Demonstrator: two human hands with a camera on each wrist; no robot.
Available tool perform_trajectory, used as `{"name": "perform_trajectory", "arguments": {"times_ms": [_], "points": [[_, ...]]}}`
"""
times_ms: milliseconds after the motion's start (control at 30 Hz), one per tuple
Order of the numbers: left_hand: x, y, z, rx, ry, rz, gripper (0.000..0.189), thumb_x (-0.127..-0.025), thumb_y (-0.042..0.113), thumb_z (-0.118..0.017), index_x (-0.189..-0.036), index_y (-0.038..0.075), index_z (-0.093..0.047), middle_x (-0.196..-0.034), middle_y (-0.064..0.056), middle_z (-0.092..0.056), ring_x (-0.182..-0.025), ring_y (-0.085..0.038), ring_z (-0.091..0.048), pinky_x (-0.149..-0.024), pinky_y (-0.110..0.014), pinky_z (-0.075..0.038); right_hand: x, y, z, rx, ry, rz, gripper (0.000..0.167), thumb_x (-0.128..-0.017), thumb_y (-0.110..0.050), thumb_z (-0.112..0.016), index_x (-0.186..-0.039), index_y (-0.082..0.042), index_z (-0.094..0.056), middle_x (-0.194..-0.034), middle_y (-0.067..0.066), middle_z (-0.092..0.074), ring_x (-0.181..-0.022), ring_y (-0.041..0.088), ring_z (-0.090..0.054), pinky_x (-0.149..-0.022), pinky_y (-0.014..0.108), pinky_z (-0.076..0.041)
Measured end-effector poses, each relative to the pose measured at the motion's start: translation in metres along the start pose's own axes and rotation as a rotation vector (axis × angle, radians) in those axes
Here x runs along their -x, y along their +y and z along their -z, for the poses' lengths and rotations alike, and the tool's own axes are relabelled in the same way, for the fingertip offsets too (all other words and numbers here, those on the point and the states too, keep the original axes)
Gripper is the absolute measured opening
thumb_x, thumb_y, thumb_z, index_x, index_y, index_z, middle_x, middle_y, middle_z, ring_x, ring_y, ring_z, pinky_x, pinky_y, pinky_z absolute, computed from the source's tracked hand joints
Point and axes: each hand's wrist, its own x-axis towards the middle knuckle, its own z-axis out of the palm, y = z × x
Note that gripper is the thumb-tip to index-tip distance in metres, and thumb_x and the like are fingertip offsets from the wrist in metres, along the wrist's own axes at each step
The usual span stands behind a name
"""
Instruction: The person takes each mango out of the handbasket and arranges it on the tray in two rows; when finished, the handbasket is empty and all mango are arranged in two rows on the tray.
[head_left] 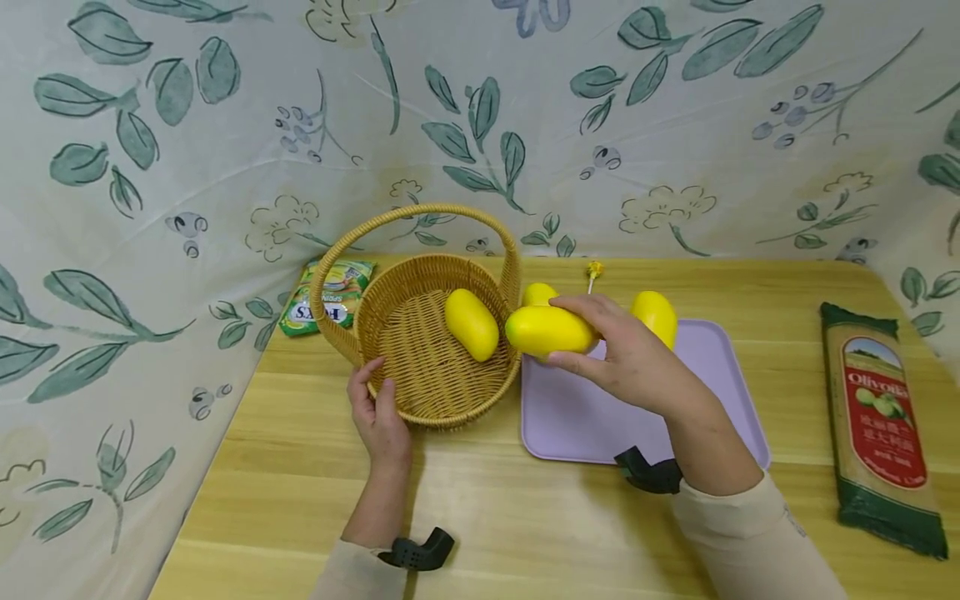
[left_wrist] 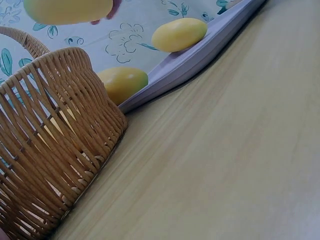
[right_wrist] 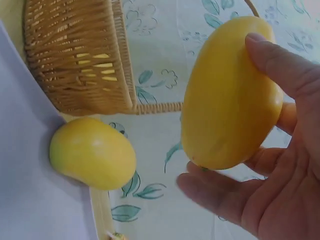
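My right hand (head_left: 626,358) grips a yellow mango (head_left: 551,330) between thumb and fingers, raised above the tray's left end, close beside the basket. With thumb and fingers at its near left rim, my left hand (head_left: 382,421) holds a round wicker basket (head_left: 420,392) with a tall arched handle. One mango (head_left: 472,325) lies inside it. Two more mangoes are on the lilac tray (head_left: 577,429): one (head_left: 654,315) toward its back right, the other (right_wrist: 92,154) at the edge nearest the basket, mostly hidden behind the held mango in the head view.
A green snack packet (head_left: 327,297) lies behind the basket's left side. At the back stands a yellow-wrapped lollipop (head_left: 595,269) beyond the tray. A long pasta packet (head_left: 885,425) lies on the right of the wooden table (head_left: 480,508). Leaf-patterned cloth (head_left: 525,125) hangs behind.
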Motion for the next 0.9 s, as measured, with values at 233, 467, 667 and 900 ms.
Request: {"name": "perform_trajectory", "arguments": {"times_ms": [233, 467, 667, 900], "points": [[0.0, -0.001, 0.0, 0.011, -0.003, -0.022, 0.031, -0.097, 0.002, -0.047, -0.125, -0.007, -0.055, -0.142, -0.022, -0.044, -0.156, -0.027, -0.018, -0.13, -0.045, -0.005, 0.012, 0.018, 0.008, -0.051, 0.048, -0.083, 0.067, -0.092, -0.03, -0.076, -0.152, -0.021, -0.047, -0.15, 0.009, -0.049, -0.122, 0.026, -0.051, -0.096, 0.052, -0.054], [0.001, 0.0, 0.0, 0.018, -0.003, -0.015, 0.03, -0.097, 0.002, -0.047, -0.125, -0.006, -0.055, -0.143, -0.022, -0.042, -0.156, -0.026, -0.019, -0.13, -0.044, -0.005, 0.017, 0.039, 0.008, -0.173, 0.07, -0.134, 0.07, -0.088, -0.02, -0.081, -0.149, -0.019, -0.049, -0.154, 0.01, -0.043, -0.126, 0.032, -0.048, -0.101, 0.053, -0.052], [0.001, 0.0, 0.001, 0.022, 0.005, -0.022, 0.03, -0.097, 0.001, -0.047, -0.125, -0.008, -0.054, -0.141, -0.023, -0.044, -0.155, -0.025, -0.022, -0.13, -0.044, -0.005, 0.018, 0.054, 0.002, -0.309, 0.091, -0.206, 0.054, -0.097, -0.027, -0.07, -0.145, -0.014, -0.049, -0.154, 0.015, -0.038, -0.116, 0.036, -0.054, -0.091, 0.027, -0.056], [0.0, -0.002, 0.001, 0.001, -0.016, -0.021, 0.032, -0.098, 0.004, -0.047, -0.127, -0.008, -0.053, -0.145, -0.02, -0.043, -0.157, -0.027, -0.016, -0.13, -0.045, -0.003, 0.02, 0.062, 0.008, -0.325, 0.176, -0.273, 0.044, -0.104, -0.032, -0.058, -0.142, -0.012, -0.05, -0.163, 0.019, -0.032, -0.125, 0.054, -0.05, -0.078, 0.014, -0.052]]}}
